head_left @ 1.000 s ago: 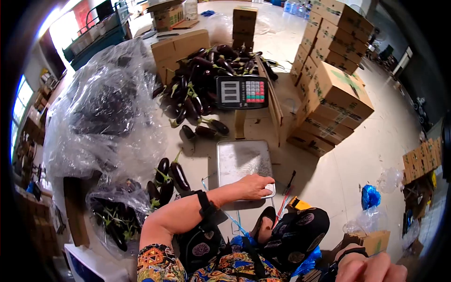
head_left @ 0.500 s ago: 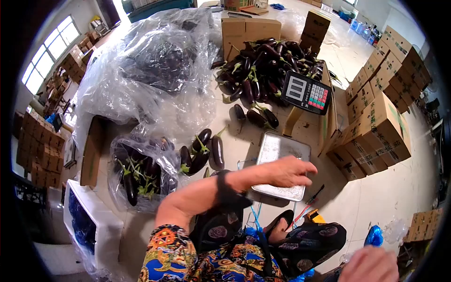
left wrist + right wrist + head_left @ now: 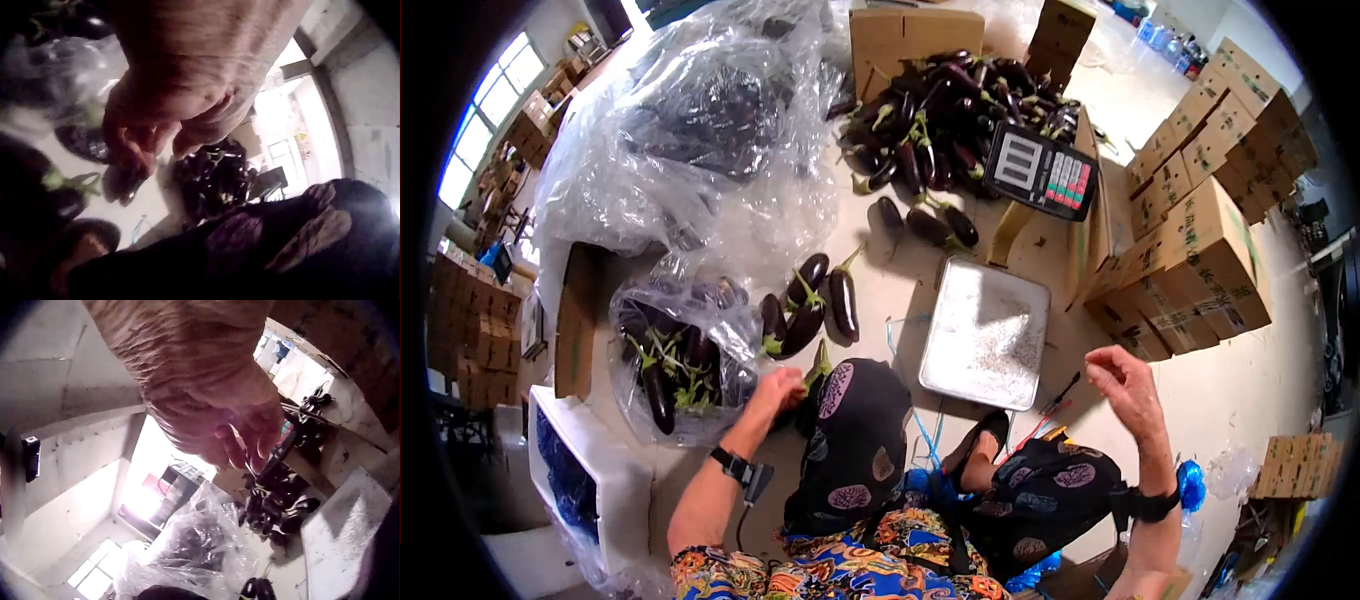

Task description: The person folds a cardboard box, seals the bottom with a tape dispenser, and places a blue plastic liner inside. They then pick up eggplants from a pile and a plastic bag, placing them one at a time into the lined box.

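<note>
Eggplants (image 3: 804,326) lie left of frame centre, seemingly for easy reach; left hand (image 3: 778,388) is beside them, its hold unclear; right hand (image 3: 1128,392), fingers loosely bent, hangs apparently empty near the scale pan (image 3: 983,335).

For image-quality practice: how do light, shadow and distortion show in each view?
Head: curved edges, black corners, glinting plastic sheeting, a shadow on the scale tray; left wrist: trouser leg mostly dark; right wrist: blown-out glare beyond the right hand.
</note>
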`<action>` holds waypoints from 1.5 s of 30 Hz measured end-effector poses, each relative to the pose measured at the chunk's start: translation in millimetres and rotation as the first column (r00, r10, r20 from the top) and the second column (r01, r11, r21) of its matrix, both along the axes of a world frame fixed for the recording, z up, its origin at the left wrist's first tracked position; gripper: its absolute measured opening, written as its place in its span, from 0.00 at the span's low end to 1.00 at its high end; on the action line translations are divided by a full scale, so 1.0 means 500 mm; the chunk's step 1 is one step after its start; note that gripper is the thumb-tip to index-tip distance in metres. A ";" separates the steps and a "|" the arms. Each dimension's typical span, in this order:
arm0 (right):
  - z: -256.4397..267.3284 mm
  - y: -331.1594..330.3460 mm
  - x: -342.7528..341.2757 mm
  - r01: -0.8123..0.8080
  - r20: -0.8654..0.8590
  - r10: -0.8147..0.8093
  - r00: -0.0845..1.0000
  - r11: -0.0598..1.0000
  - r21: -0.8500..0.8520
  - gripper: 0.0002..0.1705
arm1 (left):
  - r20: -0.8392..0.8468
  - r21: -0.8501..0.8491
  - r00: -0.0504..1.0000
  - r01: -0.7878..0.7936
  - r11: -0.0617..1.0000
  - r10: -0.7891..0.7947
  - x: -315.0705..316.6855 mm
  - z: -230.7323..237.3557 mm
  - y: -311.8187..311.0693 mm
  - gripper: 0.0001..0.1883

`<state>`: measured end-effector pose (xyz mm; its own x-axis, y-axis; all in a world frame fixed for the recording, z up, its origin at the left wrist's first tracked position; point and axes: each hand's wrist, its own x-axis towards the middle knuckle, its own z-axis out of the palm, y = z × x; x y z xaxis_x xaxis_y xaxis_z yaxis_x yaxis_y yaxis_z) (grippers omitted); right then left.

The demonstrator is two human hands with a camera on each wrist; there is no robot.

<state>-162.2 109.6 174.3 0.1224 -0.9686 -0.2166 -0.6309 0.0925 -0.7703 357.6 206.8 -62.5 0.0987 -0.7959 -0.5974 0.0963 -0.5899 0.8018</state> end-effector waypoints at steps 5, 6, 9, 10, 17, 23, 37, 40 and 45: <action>-0.113 -0.139 -0.089 0.123 -0.137 -0.135 0.981 0.988 -0.093 0.19 | -0.135 0.181 0.987 -0.063 0.981 0.088 -0.010 -0.155 0.221 0.14; -0.136 -0.173 -0.108 0.145 -0.187 -0.181 0.966 0.972 -0.187 0.21 | -0.108 0.235 0.989 -0.077 0.969 0.105 -0.008 -0.172 0.256 0.14; -0.174 -0.281 -0.139 0.209 -0.342 -0.309 0.887 0.931 -0.300 0.32 | -0.048 0.346 0.987 -0.128 0.929 0.154 -0.004 -0.173 0.325 0.14; -0.190 -0.318 -0.147 0.207 -0.398 -0.334 0.855 0.921 -0.329 0.34 | -0.038 0.367 0.985 -0.140 0.920 0.166 -0.001 -0.169 0.332 0.14; -0.254 -0.474 -0.134 0.225 -0.608 -0.398 0.686 0.912 -0.344 0.28 | -0.007 0.416 0.987 -0.145 0.898 0.162 0.024 -0.169 0.290 0.13; -0.148 -0.294 -0.176 0.108 -0.532 -0.240 0.812 0.958 -0.266 0.18 | -0.003 0.388 0.992 -0.113 0.915 0.124 0.048 -0.184 0.229 0.13; -0.169 -0.131 -0.235 0.281 -0.464 -0.332 0.821 0.943 -0.178 0.21 | 0.033 0.224 0.998 0.038 0.974 -0.047 0.079 -0.180 0.084 0.12; -0.066 -0.031 -0.229 0.311 -0.293 -0.360 0.886 0.929 -0.202 0.19 | 0.092 0.127 0.992 0.073 0.989 -0.085 0.105 -0.169 0.034 0.11; 0.100 0.127 -0.191 0.272 -0.235 -0.322 0.917 0.937 -0.220 0.18 | 0.171 0.036 0.966 0.190 0.981 -0.193 0.045 -0.031 -0.118 0.15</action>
